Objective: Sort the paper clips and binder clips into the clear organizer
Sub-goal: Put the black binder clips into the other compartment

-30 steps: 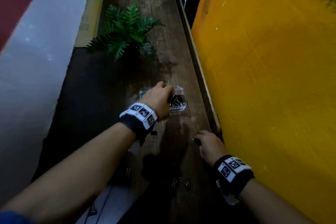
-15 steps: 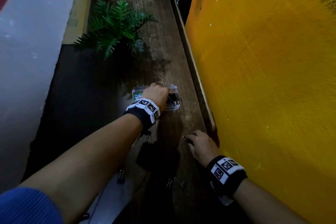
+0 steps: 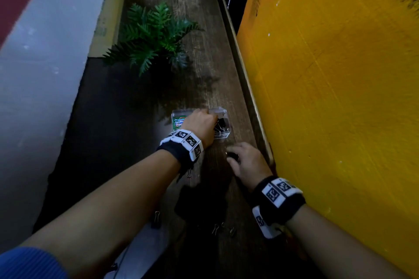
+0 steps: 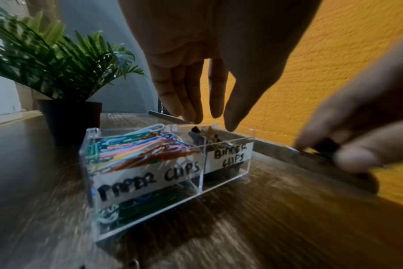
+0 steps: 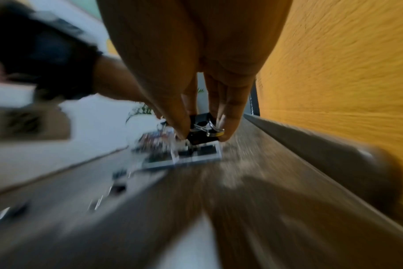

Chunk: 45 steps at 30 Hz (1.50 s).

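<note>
Reaching over the clear organizer (image 3: 223, 137) with the left hand (image 3: 199, 125); fingers (image 4: 179, 102) hanging straight and loose, tips just above the rear rim over the right compartment, gripping nothing

Pinching a black binder clip (image 5: 204, 130) in the right hand (image 3: 248, 162); thumb on one side, fingertips (image 5: 228, 127) on the other, wire handles showing between them; hand sitting just short of the organizer's near right corner, between it and the yellow wall (image 3: 328, 97)

Sitting on the dark wooden desk (image 3: 204, 75), well in front of the potted fern (image 3: 154, 34): organizer, two compartments, hand-lettered strips reading PAPER CLIPS and BINDER CLIPS

Filling the left compartment: coloured paper clips (image 4: 136, 149), piled to the rim. Lying in the right compartment: black binder clips (image 4: 207, 135), partly hidden by the label

Lying loose on the desk near the person: one binder clip (image 3: 156, 218) beside the left forearm, several small clips (image 3: 223, 229) between the two forearms, type not resolving in the dim light

Leaning against the left wall behind the fern: flat cardboard (image 3: 106, 22)

Smearing heavily in the right wrist view; only the pinched clip and fingers reading sharp
</note>
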Available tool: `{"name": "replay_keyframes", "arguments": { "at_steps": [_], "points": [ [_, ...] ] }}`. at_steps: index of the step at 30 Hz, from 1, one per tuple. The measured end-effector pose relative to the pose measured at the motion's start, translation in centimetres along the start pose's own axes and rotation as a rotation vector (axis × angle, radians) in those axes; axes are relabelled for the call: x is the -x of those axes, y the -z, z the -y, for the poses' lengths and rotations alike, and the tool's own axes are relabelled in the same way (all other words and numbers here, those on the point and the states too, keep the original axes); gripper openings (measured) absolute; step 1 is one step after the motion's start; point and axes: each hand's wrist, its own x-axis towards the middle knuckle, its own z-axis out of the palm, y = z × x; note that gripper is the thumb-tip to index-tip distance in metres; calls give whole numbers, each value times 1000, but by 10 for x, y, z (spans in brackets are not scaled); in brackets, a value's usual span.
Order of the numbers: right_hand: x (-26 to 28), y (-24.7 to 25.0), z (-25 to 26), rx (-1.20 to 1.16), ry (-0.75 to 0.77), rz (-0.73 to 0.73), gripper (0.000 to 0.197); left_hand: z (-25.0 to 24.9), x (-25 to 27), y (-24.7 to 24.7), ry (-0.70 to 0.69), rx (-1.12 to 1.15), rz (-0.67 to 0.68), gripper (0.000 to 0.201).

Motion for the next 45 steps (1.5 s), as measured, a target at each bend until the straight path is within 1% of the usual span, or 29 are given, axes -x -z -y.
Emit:
{"name": "replay_keyframes", "arguments": {
  "at_steps": [3, 6, 9, 12, 15, 17, 19, 22, 23, 26, 30, 32, 34, 35, 38, 40, 43, 45],
  "points": [
    [-30, 11, 13, -50, 52, -115, 28, 4, 24, 0, -2, 46, -113, 28],
    [-61, 19, 25, -91, 82, -196, 22, 16, 69, -6, -15, 139, -217, 22],
    [-83, 17, 33, -88, 129, -179, 17, 38, 129, -26, 7, 190, -188, 26],
    [-94, 8, 36, -30, 127, -100, 19, 64, 191, -48, 143, 273, -148, 28],
    [-93, 2, 37, 56, 116, -21, 21, 91, 249, -67, 346, 276, -139, 18],
    [-89, 2, 39, 101, 159, -5, 21, 105, 281, -76, 462, 281, -121, 21],
    [-88, 2, 37, 109, 175, -33, 19, 115, 307, -83, 531, 284, -90, 24],
    [-90, 5, 37, 166, 130, -142, 17, 122, 329, -89, 607, 304, -37, 23],
    [-90, 6, 38, 186, 106, -150, 18, 121, 333, -89, 622, 314, -22, 25],
    [-88, 7, 37, 238, 53, -115, 22, 112, 337, -91, 621, 351, -2, 36],
    [-85, 5, 28, 319, 61, -54, 27, 99, 335, -94, 613, 383, -1, 36],
    [-74, 6, 25, 278, 52, -77, 28, 97, 335, -97, 607, 378, 29, 35],
    [-49, 7, 24, 171, 88, -108, 26, 96, 337, -101, 588, 384, 34, 32],
    [-32, 5, 23, 111, 107, -91, 24, 96, 337, -102, 578, 386, 33, 30],
    [32, -8, 13, 9, 157, -3, 21, 93, 341, -105, 575, 389, 24, 25],
    [76, -17, 6, 17, 170, 71, 23, 91, 346, -106, 557, 390, 24, 28],
    [129, -33, -1, 70, 161, 176, 27, 89, 354, -110, 484, 364, 104, 40],
    [150, -45, -6, 131, 126, 231, 30, 89, 355, -112, 449, 348, 170, 40]
  ]
}}
